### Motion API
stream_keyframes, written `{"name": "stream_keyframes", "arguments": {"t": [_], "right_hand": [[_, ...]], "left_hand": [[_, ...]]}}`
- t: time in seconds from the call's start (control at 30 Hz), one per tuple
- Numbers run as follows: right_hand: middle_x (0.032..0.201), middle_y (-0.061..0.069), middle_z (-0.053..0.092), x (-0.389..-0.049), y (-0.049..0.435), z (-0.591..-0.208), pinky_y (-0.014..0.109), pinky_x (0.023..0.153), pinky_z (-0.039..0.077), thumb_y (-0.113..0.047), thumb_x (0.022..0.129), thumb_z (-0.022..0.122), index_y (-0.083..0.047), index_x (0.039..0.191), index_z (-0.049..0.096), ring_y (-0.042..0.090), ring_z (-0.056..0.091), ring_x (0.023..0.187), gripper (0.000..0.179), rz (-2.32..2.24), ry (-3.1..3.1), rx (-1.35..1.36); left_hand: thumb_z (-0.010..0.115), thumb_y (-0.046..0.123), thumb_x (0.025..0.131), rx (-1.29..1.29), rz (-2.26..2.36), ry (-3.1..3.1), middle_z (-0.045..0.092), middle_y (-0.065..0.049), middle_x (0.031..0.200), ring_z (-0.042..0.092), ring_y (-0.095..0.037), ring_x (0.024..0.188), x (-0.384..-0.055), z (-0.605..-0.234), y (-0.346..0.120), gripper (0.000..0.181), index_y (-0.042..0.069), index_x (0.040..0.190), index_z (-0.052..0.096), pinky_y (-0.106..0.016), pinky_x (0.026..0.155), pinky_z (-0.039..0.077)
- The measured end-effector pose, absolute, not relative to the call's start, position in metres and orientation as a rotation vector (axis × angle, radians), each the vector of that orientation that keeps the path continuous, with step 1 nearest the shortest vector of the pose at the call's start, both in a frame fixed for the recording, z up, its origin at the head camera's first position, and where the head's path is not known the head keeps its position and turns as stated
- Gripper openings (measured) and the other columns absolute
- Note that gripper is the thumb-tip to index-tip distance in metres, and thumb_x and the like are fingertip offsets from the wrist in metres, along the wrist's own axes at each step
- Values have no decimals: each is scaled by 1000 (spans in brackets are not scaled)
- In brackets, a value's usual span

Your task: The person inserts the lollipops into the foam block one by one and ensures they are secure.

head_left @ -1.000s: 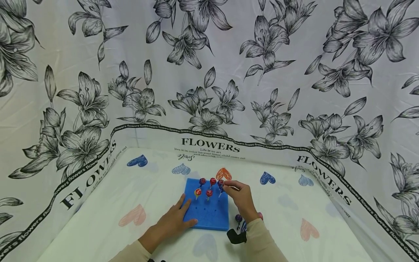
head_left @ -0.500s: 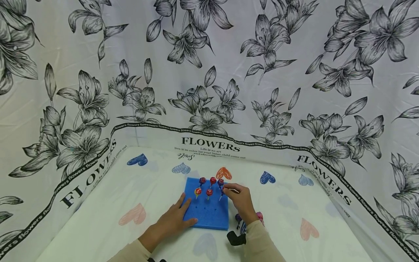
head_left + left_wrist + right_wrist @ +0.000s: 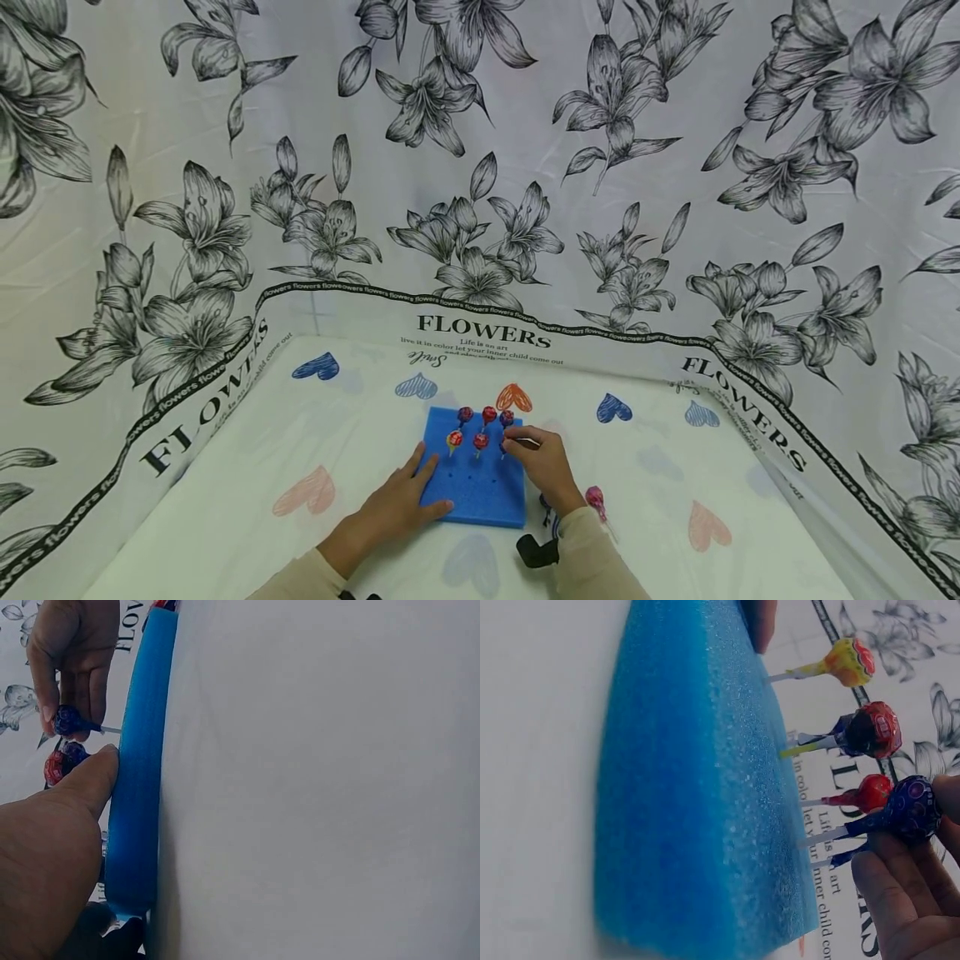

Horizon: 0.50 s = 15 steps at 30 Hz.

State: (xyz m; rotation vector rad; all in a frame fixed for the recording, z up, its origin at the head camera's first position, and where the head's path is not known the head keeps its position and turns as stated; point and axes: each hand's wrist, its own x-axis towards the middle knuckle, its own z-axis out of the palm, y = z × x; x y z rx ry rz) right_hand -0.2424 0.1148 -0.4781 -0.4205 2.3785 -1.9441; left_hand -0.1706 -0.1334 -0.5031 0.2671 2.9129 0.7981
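Note:
A blue foam board (image 3: 480, 504) with small holes lies in front of me. Its back row bears a dark lollipop (image 3: 465, 414), a red lollipop (image 3: 489, 414) and a dark blue lollipop (image 3: 507, 417). Before them stand a yellow-and-red lollipop (image 3: 454, 438) and a dark red lollipop (image 3: 480, 442). My right hand (image 3: 546, 462) pinches another dark blue lollipop (image 3: 913, 810) by its wrapped head at the right end of that second row. Its white stick meets the foam top; how deep it sits I cannot tell. Fingers spread, my left hand (image 3: 401, 504) rests on the board's left side.
Right of the board, a pink lollipop (image 3: 595, 497) lies on the heart-printed white cloth (image 3: 660, 500). Another dark lollipop (image 3: 545, 502) is partly hidden by my right wrist, beside a black device (image 3: 537, 552). A flower-printed curtain (image 3: 480, 125) hangs behind.
My right hand has lowered the blue lollipop toward the board, slightly forward and left. More of the pink lollipop has come into sight. My left hand has stayed put.

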Motion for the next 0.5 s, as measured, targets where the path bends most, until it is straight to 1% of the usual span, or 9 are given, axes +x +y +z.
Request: {"name": "stream_keyframes", "arguments": {"t": [0.13,0.37,0.5], "right_hand": [[111,14,65,-242,115,-480,36,85,53,-12,92,67,7,112,67,26,65,100,28,-1919,2408,-406],[107,14,66,-245,114,-482,34,82,53,-9,91,68,8,111,67,26,66,98,26,-1902,2424,-431],[106,13,66,-244,115,-478,35,83,53,-10,92,67,6,112,67,24,66,96,26,-1861,2475,-463]], "left_hand": [[61,66,82,265,795,2908,16,-16,158,33,-54,129,-171,-504,-133,91,10,150,36,-65,92,38],[63,61,84,318,839,2926,18,-19,157,32,-48,133,-168,-502,-134,88,6,148,38,-62,99,33],[62,62,84,315,832,2927,17,-19,157,31,-48,133,-168,-502,-135,89,6,149,37,-62,100,33]]}}
